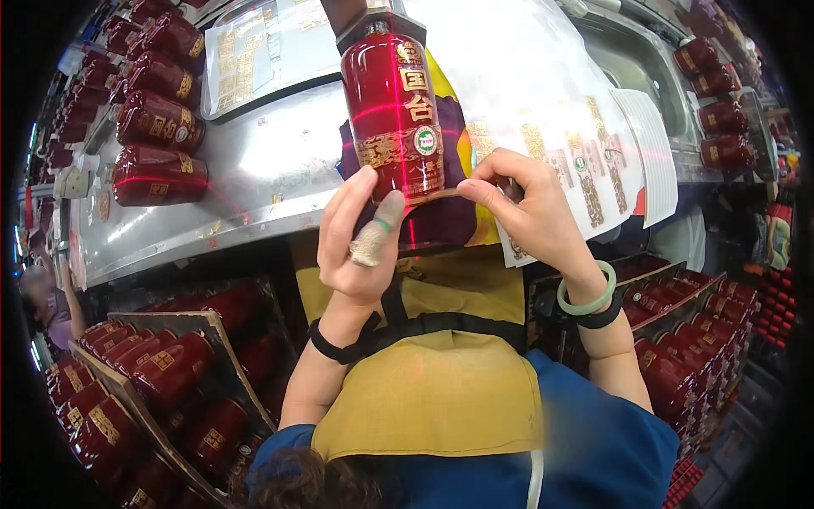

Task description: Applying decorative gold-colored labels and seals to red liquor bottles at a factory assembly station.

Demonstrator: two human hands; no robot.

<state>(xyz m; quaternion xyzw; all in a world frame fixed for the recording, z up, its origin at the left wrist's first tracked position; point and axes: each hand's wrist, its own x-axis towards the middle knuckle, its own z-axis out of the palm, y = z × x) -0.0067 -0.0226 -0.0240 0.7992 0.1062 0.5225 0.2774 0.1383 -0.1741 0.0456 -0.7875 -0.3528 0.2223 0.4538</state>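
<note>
A glossy dark-red bottle [386, 110] with gold lettering, gold patterns and a small green-and-white round mark lies base toward me, its neck in a dark holder [381, 27]. Red laser lines cross it. My left hand [360, 229] has its fingertips against the bottle's lower left end; a grey cover and cloth wrap the thumb. Close by the lower right of the base is my right hand [538, 204], thumb and fingers curled together. Something small and dark shows inside those fingers, too hidden to name. Under the bottle spreads a purple-and-yellow cloth [454, 212].
White transfer sheets [585, 170] with gold decals lie at right, beside a metal sink [644, 68]. More decals fill a tray [263, 59] at left. Red bottles [161, 174] line the metal table [229, 225]; crates of bottles [165, 365] flank my lap. A person [55, 297] is at far left.
</note>
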